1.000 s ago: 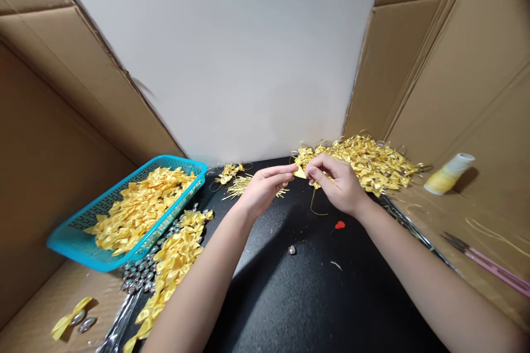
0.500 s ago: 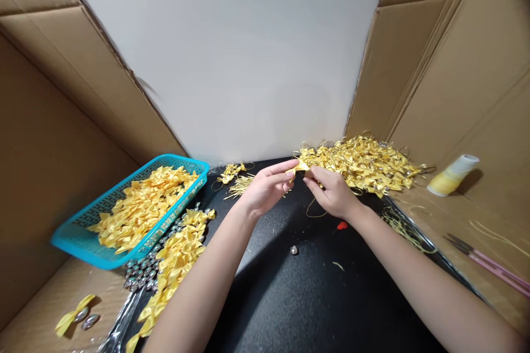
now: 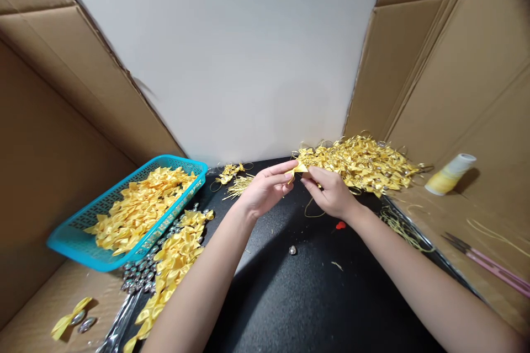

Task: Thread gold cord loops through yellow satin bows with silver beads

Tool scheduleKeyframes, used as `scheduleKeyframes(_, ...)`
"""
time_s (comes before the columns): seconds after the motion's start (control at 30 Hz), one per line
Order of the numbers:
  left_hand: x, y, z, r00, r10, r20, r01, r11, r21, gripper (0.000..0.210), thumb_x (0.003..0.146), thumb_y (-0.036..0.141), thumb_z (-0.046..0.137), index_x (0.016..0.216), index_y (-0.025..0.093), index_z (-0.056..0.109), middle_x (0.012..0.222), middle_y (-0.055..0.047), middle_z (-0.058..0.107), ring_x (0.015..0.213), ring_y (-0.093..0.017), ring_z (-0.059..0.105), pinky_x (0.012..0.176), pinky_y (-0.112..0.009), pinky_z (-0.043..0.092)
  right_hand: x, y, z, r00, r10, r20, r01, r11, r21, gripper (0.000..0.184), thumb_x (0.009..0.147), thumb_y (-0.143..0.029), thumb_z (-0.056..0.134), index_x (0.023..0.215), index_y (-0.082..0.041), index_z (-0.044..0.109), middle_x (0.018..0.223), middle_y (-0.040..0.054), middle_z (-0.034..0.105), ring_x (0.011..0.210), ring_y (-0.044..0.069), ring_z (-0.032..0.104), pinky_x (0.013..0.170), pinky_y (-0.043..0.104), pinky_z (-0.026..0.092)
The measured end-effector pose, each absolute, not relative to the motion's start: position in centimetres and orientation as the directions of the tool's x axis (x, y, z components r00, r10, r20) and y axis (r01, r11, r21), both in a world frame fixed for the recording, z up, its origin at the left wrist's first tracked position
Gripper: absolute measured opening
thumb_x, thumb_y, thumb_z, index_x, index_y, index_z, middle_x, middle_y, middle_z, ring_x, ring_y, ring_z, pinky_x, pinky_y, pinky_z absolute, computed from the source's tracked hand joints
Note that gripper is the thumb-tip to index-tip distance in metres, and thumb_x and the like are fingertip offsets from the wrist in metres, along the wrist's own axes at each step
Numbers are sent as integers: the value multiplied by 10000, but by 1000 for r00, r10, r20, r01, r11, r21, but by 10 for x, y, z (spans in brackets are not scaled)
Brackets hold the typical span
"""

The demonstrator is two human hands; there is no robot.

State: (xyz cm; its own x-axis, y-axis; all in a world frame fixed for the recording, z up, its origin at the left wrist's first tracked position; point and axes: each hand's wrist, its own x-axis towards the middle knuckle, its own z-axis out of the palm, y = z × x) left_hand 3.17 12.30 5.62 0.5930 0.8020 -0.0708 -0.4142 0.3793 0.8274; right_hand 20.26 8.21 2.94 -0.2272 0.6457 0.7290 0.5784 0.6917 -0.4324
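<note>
Between my two hands, above the black work surface [image 3: 290, 298], is a yellow ribbon bow [image 3: 300, 167]. My left hand [image 3: 267, 187] pinches the bow between thumb and fingers. My right hand [image 3: 329, 190] is closed at the bow's right end, its fingertips pressed together; a thin gold cord [image 3: 308, 208] loops down beneath it. What exactly those right fingertips grip is too small to make out. Below the hands lies a single silver bead [image 3: 292, 250], and a small red piece [image 3: 340, 225] sits under the right wrist.
On the left, a turquoise basket [image 3: 78, 256] holds many yellow bows, with loose bows [image 3: 178, 253] and silver beads [image 3: 138, 276] beside it. Finished-looking corded bows [image 3: 364, 162] are heaped at the back right. Pink-handled snips [image 3: 488, 265] and a thread spool [image 3: 451, 175] lie right. Cardboard walls flank both sides.
Both hands keep nearly the same place and hold on the bow. The whole view has shifted very slightly; nothing has been picked up or let go.
</note>
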Motion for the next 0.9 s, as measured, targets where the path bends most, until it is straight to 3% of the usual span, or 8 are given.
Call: scheduleKeyframes(0.9, 31, 122, 58, 599, 796, -83, -406, 392, 825, 289, 614, 74, 730, 888, 163, 743, 834, -26, 722, 701, -74, 608, 660, -176, 469, 203, 82, 29, -259, 627, 735, 578, 710, -402, 195, 913, -157, 462, 730, -219, 433, 656, -13, 478, 600, 133, 470, 571, 259, 356)
